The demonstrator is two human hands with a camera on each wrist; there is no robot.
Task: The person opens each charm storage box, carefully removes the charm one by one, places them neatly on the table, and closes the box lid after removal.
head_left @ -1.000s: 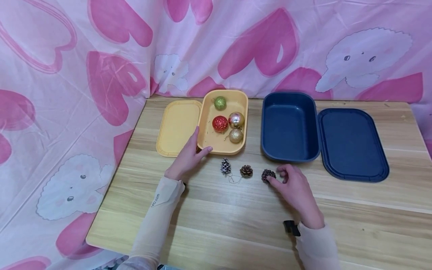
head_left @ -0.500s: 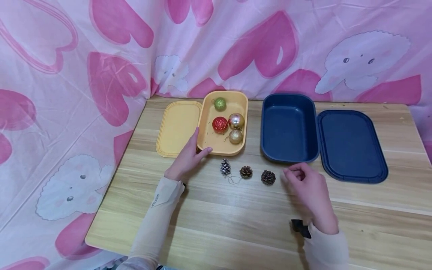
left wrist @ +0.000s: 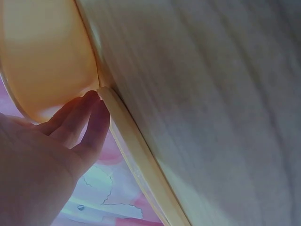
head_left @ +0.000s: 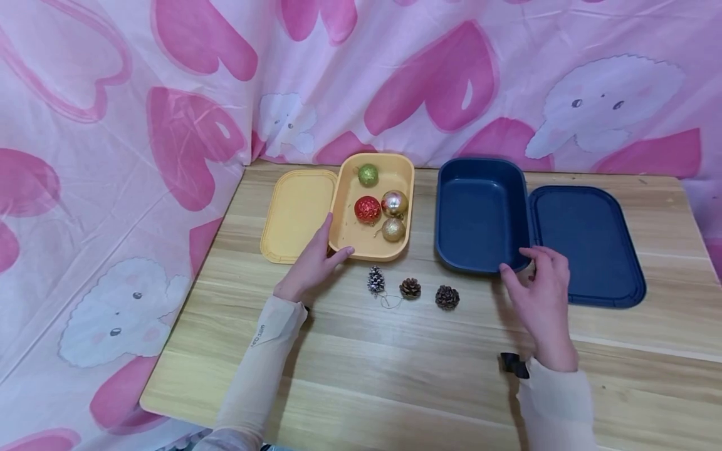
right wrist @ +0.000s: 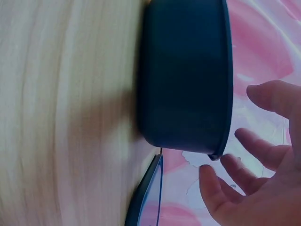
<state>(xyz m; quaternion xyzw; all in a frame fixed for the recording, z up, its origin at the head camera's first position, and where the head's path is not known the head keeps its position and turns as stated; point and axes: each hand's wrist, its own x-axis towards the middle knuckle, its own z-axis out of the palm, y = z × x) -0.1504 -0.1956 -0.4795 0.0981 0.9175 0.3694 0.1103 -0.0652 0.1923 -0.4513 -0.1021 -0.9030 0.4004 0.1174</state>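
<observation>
We see the right hand spread wide, gripping nothing, at the near right corner of the deep navy-blue box; an uneven push could, we judge, drive it into the flat navy-blue lid beside it. The left hand straddles the pale-yellow box's near left corner, thumb apart from its straight fingers; a jolt could set the round, shiny baubles inside rolling. Both boxes stand on the wood-grain surface.

Arms forward, right fingers parted
</observation>
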